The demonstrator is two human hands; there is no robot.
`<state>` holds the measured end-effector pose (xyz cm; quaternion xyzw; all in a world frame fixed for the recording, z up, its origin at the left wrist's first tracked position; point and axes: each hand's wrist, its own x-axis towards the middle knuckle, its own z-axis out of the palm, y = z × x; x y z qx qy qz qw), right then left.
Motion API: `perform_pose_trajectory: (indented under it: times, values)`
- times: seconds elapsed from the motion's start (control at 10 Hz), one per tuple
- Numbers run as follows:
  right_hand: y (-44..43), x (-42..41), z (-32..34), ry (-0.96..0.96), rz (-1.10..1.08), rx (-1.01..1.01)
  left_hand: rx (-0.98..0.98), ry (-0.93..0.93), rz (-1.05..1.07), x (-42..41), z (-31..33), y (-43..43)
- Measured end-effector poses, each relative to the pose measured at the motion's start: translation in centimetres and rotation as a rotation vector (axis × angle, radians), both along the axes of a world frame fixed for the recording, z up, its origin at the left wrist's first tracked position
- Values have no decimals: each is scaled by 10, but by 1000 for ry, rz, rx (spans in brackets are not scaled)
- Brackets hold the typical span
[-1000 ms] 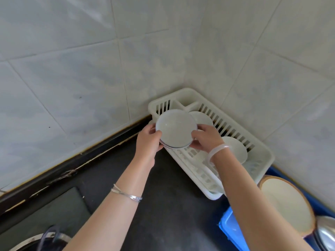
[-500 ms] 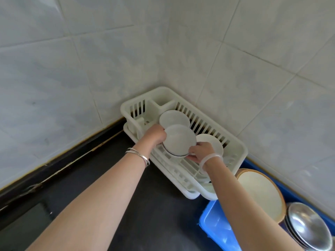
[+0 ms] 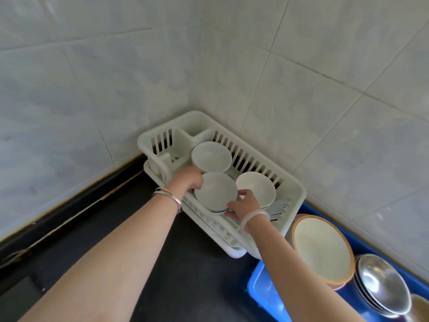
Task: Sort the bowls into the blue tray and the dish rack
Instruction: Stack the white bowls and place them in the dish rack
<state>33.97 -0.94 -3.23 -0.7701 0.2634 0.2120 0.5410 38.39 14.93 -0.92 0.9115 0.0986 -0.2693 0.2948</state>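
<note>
A white dish rack [image 3: 293, 191] stands in the tiled corner on a dark counter. Inside it stand two white bowls, one at the back [image 3: 211, 156] and one on the right [image 3: 255, 188]. A third white bowl [image 3: 215, 191] sits low in the rack near its front edge. My left hand [image 3: 189, 180] grips its left side and my right hand [image 3: 243, 205] holds its right rim with the fingertips. The blue tray [image 3: 263, 289] lies at the lower right, holding a wood-rimmed white bowl [image 3: 322, 248] and stacked metal bowls [image 3: 383, 284].
Tiled walls close in behind and to the right of the rack. The dark counter [image 3: 185, 263] stretches to the left and front. A cutlery compartment [image 3: 167, 145] takes up the rack's back left corner.
Both hands have carried the third white bowl from above the rack's front edge down into the rack, in front of the other two bowls. The view has shifted right, showing more of the blue tray.
</note>
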Motion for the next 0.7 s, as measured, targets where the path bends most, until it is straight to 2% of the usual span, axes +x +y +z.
perform_pose_trajectory:
  times: [0.2,0.4,0.6,0.7]
  values:
    - [-1,-5,6,3,30,-25,-123,-28,50,1,-1,-1]
    - [4,-13,9,-15,-23,8,-85,-171,66,-10,0,-7]
    - [-1,-29,31,-28,-28,80,-172,-189,147,-22,5,-15]
    - [-21,-42,67,-190,-107,202,-217,-272,241,-43,12,-19]
